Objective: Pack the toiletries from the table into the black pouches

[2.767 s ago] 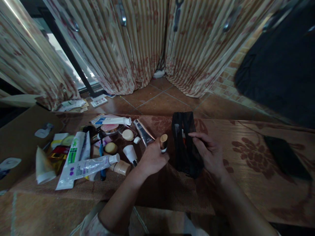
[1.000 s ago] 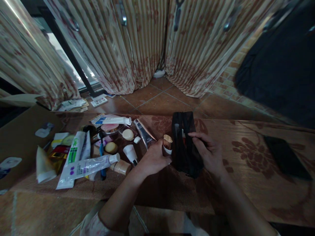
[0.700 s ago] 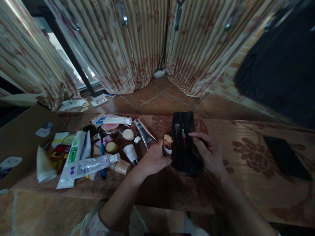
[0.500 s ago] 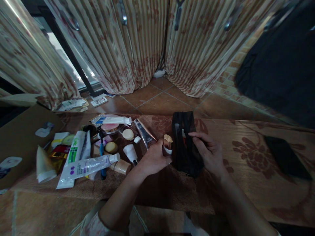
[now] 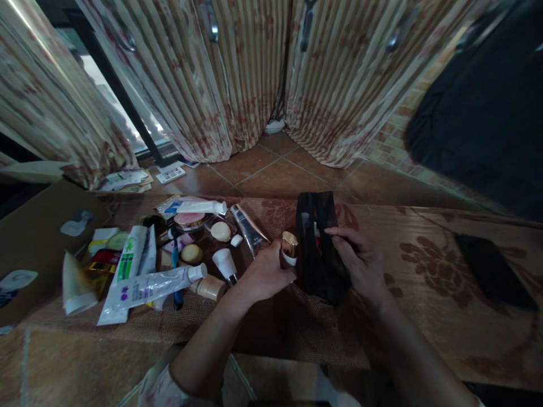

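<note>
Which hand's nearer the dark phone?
Right. The right hand pinches the black pouch, left of the dark phone; the left hand is farther left, on the pouch's other side.

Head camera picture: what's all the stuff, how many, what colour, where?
Black bag: 1, black, middle
Container: 1, gold and white, left of black bag
Shiny tube: 1, silvery, centre
White tubes: at least 3, white, left
Round pieces: at least 2, cream, left
Other items: many, mixed colours, left
Cardboard box: 1, brown, left
Flat slab: 1, black, right
Patterned cloth: 1, brown, underneath
Curtains: several, striped cream, back
Papers: several, whitish, back left
Floor tiles: several, brown, back
Dark fabric: 1, navy, upper right
Left grip: 1, bare, holding container
Right grip: 1, bare, holding black bag
</note>
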{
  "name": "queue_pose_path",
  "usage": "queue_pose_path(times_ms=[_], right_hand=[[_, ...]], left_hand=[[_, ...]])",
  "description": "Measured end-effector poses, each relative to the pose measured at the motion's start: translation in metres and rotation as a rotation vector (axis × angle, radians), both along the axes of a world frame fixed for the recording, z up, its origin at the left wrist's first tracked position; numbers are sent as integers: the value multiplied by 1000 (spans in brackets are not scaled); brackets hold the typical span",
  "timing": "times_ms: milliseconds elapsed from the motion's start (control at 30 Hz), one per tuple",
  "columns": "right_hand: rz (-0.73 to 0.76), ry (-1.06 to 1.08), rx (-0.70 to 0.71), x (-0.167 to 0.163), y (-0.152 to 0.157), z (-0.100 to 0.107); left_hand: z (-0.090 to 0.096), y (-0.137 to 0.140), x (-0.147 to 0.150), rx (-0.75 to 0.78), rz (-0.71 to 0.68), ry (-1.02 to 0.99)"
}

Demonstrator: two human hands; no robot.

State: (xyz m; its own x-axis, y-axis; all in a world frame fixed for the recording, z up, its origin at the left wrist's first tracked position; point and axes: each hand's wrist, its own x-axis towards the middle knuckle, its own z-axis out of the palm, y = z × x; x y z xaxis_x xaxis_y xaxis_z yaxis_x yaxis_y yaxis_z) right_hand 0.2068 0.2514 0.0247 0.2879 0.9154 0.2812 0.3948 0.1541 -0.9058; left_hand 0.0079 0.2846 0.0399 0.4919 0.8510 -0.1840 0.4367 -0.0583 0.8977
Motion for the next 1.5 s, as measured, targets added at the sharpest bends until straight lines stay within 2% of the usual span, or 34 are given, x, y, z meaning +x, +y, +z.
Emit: queue_pose_path(times_ms=[367,900,1500], right_hand=[[9,7,-1,0,0,0],[18,-2,20,0,0,-1],[16,0,8,-1,1,1]], left_hand=[[-4,0,0,10,-7,-50],[-5,0,0,40,-16,2],[-5,0,-1,41,-13,-27]])
